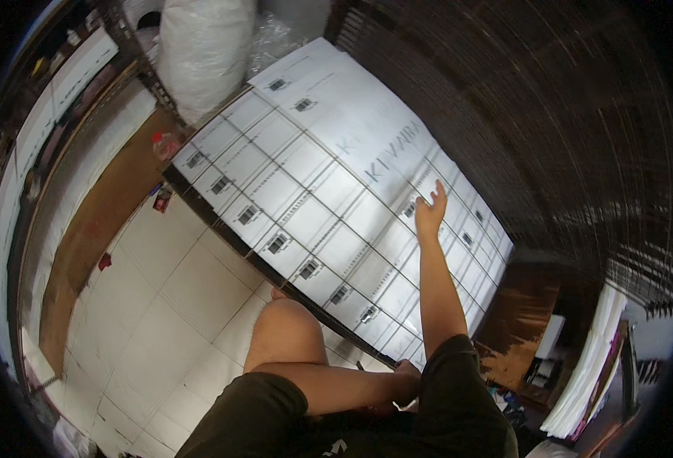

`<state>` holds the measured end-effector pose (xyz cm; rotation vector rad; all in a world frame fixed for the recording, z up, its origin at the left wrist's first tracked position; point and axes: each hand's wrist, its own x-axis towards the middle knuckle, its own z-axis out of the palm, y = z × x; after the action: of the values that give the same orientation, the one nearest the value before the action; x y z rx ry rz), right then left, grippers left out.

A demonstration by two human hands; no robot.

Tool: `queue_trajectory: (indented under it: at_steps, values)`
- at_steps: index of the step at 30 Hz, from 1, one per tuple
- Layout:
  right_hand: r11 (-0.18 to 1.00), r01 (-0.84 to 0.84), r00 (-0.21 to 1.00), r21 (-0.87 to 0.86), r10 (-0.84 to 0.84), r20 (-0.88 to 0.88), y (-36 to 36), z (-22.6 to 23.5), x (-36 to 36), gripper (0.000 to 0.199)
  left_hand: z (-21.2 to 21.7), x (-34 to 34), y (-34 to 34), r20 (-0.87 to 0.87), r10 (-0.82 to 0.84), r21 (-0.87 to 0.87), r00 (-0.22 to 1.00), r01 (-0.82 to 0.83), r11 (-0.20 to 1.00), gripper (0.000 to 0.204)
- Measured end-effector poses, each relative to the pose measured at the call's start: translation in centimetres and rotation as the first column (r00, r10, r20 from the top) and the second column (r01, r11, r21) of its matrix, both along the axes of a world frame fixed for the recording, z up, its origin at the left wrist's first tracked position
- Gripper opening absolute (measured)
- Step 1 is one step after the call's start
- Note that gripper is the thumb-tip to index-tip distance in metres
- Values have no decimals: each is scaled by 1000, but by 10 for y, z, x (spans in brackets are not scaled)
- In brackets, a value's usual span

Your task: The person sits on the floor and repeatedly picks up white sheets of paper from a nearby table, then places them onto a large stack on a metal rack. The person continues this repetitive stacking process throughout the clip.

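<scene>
A large white printed sheet (336, 191), marked with a grid of dark lines and small black blocks, lies over a low table in front of me. Over its right part, my right hand (432, 212) reaches out with fingers apart and nothing in them. I cannot tell whether its fingertips touch the sheet. My left forearm crosses in front of my body, and my left hand (406, 380) is at the table's near edge, by the sheet's lower corner. Its fingers are dark and partly hidden.
A tall white plastic-wrapped bundle (205, 57) stands beyond the far left corner. Shelving (61, 99) runs along the left, above a tiled floor (157, 305). A dark slatted wall (535, 99) rises behind the table. Stacked white sheets (588, 366) stand at the right.
</scene>
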<state>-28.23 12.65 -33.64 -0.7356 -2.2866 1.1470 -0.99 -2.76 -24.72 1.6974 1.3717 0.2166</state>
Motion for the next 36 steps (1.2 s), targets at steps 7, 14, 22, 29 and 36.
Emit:
queue_trajectory:
  at_steps: [7, 14, 22, 29, 36]
  values:
    - [963, -130, 990, -234, 140, 27, 30, 52, 170, 65, 28, -19, -18, -113, -61, 40, 992, 66, 997, 48]
    - [992, 12, 994, 124, -25, 108, 39, 158, 377, 49, 22, -8, -11, -129, -119, -8, 985, 119, 993, 57]
    - [940, 203, 800, 273, -320, 508, 8, 159, 603, 32, 3, 11, -21, -170, -206, -9, 964, 208, 978, 75]
    - [823, 414, 772, 390, -544, 328, -41, 119, 623, 31, -32, 8, -36, -252, -133, -74, 959, 118, 990, 82]
    - [810, 450, 760, 376, -568, 315, -33, 110, 615, 26, 106, 72, -66, 258, -109, -21, 960, 119, 993, 69]
